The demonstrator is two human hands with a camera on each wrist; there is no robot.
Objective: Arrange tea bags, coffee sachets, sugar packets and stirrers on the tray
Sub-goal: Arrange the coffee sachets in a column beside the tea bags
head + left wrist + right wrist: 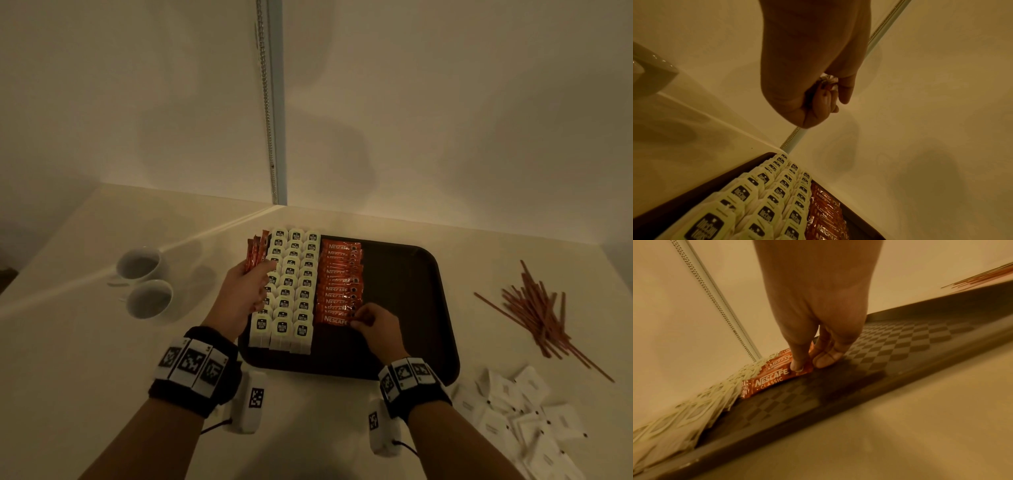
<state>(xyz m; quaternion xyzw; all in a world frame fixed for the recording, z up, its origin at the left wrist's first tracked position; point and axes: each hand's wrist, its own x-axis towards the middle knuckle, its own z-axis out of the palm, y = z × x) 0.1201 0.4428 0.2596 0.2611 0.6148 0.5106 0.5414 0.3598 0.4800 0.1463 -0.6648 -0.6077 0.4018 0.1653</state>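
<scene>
The nearest coffee sachet lies crosswise at the front of the red column on the tray, just beside the tea bags, its long axis running left to right. The right hand pinches its right end between thumb and fingertips. The left hand, above the tea bags, grips a spare bundle of sachets, so the next one lies left of the right fingers.

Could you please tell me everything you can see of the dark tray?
The tray is a dark brown rounded rectangle with a raised rim and a checkered floor, lying flat on the pale table. Tea bags fill its left in three columns, a coffee sachet column beside them; its right half is bare.
</scene>
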